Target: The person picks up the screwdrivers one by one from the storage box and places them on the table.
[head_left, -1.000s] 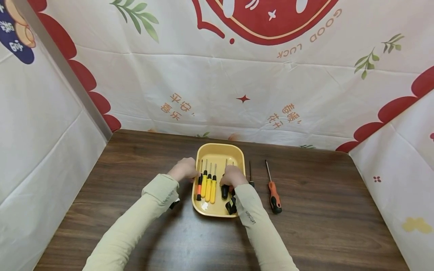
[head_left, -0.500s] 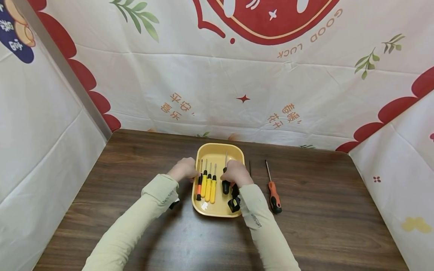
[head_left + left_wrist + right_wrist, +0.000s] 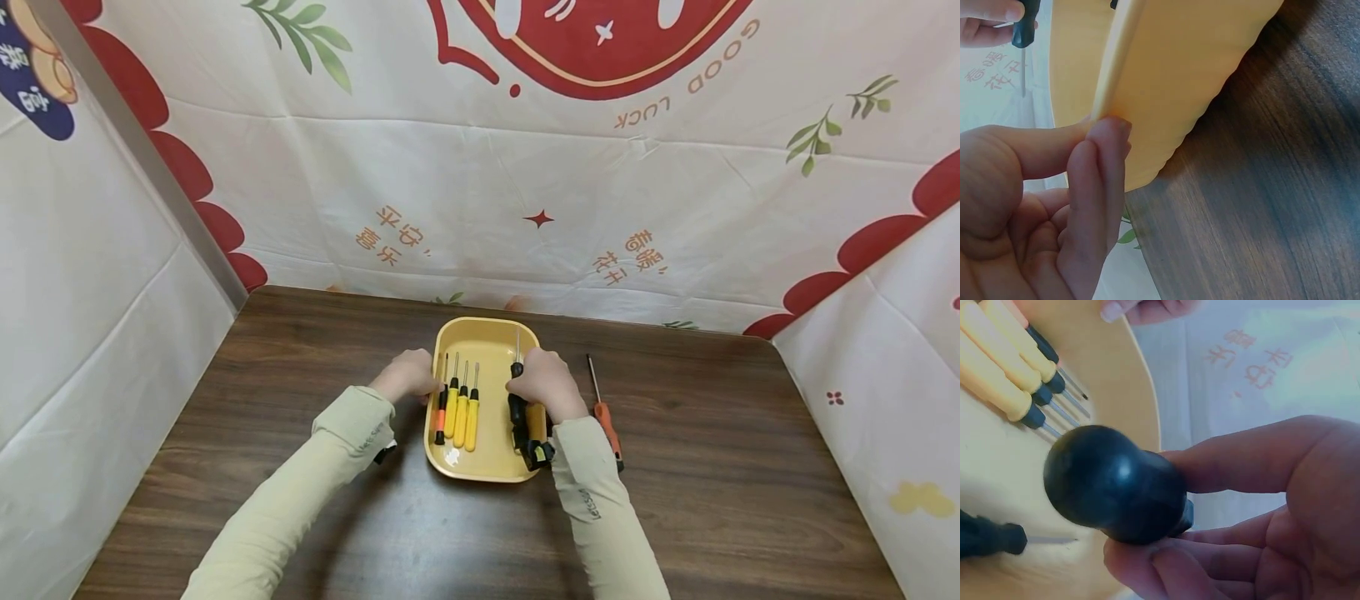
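Observation:
My left hand [image 3: 408, 375] pinches the left rim of a yellow plastic tray [image 3: 483, 331] between thumb and fingers; the left wrist view shows the grip on the tray's edge [image 3: 1113, 69]. Over the tray's right side, my right hand [image 3: 546, 379] holds a screwdriver by its black handle [image 3: 517, 410], shaft pointing to the far side. In the right wrist view the handle's rounded end [image 3: 1094, 475] faces the camera. Another black-handled screwdriver [image 3: 991, 536] lies in the tray below it. Three yellow screwdrivers [image 3: 462, 417] and a black-and-orange one [image 3: 441, 417] lie side by side at the tray's left.
An orange-handled screwdriver [image 3: 606, 425] lies on the dark wooden table [image 3: 720, 450] right of the tray. Behind the table hangs a printed white cloth [image 3: 465, 192], with more cloth at both sides. A wrist camera [image 3: 537, 454] is strapped under the right wrist.
My right hand has moved right with the black-handled screwdriver, from inside the tray toward its right rim. It now covers the dark screwdriver beside the tray. My left hand stays on the rim.

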The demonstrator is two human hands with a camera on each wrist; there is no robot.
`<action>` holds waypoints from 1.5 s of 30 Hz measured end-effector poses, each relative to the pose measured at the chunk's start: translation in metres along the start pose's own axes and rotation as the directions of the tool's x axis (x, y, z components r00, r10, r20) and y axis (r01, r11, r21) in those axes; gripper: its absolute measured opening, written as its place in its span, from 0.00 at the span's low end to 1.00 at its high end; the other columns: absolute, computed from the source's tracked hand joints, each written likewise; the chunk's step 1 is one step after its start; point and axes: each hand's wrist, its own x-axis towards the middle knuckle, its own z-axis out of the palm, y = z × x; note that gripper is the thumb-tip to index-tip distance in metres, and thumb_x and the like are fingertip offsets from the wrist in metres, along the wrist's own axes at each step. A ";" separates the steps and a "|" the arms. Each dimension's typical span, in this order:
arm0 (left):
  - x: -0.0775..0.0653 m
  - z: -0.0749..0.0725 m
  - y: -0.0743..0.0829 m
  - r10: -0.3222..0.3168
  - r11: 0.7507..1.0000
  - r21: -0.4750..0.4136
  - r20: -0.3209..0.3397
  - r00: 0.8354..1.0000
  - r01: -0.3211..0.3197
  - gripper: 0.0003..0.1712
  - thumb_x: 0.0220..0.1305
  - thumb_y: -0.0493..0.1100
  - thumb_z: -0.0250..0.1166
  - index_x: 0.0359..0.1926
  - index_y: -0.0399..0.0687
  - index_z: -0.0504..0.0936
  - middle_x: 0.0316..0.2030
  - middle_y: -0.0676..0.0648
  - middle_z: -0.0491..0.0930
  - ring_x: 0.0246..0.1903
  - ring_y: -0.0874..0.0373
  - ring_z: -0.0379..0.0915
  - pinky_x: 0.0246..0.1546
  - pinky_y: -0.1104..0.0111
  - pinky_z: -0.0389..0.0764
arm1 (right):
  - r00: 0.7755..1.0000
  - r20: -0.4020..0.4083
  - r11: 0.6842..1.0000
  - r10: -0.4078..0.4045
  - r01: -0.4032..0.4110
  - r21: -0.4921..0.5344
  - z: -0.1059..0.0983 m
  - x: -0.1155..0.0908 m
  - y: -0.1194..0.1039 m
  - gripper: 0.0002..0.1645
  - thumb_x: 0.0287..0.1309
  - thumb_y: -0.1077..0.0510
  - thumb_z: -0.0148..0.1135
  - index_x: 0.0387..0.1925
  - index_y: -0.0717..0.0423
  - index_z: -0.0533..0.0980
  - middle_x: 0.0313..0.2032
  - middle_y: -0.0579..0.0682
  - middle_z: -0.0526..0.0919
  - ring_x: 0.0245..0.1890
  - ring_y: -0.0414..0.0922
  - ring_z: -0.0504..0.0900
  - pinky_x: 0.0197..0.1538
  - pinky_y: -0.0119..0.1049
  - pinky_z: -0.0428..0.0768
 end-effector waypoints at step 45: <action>-0.001 0.000 -0.003 0.037 0.999 -0.002 -0.018 0.999 -0.037 0.11 0.58 0.44 0.63 0.25 0.41 0.77 0.14 0.48 0.77 0.16 0.59 0.72 0.17 0.73 0.66 | 0.991 -0.071 0.991 0.114 -0.118 -0.054 -0.051 -0.026 0.121 0.22 0.48 0.58 0.55 0.43 0.70 0.72 0.32 0.62 0.78 0.24 0.50 0.74 0.26 0.40 0.70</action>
